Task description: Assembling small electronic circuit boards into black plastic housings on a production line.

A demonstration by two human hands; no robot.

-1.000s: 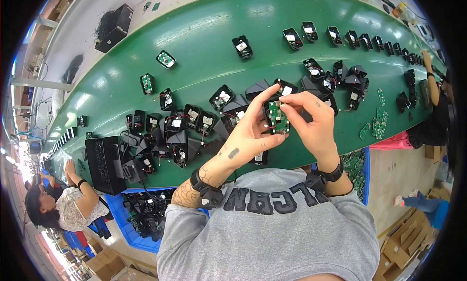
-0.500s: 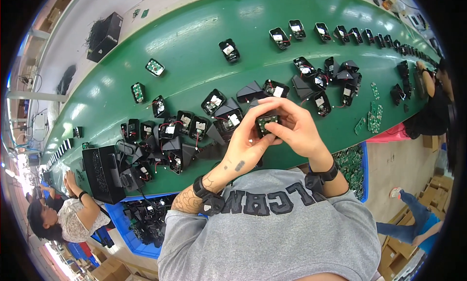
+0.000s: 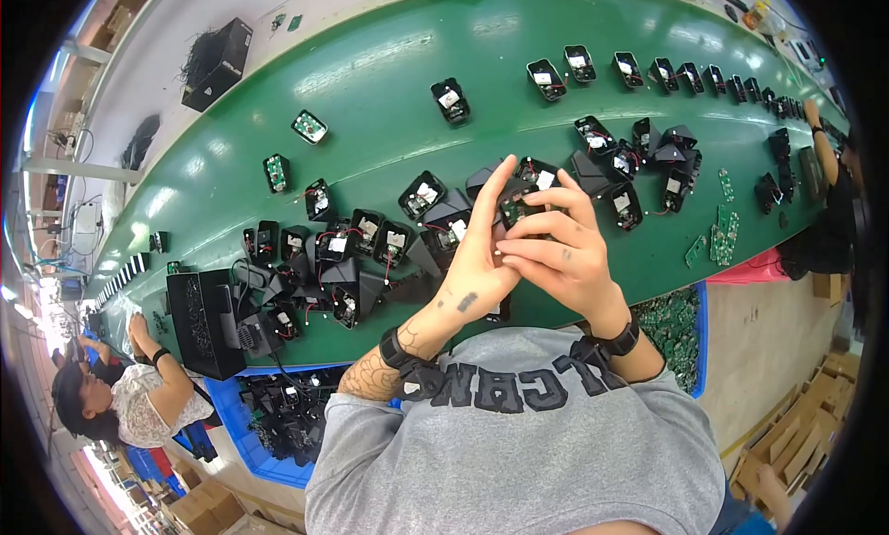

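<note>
Between my hands sits a small black plastic housing (image 3: 515, 207) with a green circuit board inside. My left hand (image 3: 477, 257) cradles it from the left, one finger stretched up along its side; the other fingers are hidden beneath. My right hand (image 3: 565, 248) curls over it from the right, its bent fingertips at the near and right edges. A tiny white connector shows by the right fingertips against my left palm; whether they pinch it I cannot tell. Right beyond my hands lies an open black housing (image 3: 537, 174) with a white part inside.
Several open black housings with red wires crowd the green table (image 3: 370, 100), and more stand in a row at the far right. Loose green circuit boards (image 3: 724, 234) lie to the right. Blue bins (image 3: 701, 350) stand below the near edge. A black box (image 3: 199, 322) and a co-worker (image 3: 139, 396) are left.
My right hand's fingers have shifted from arching round the housing to bending over its near side. A left finger now points upward. The whole view has shifted slightly.
</note>
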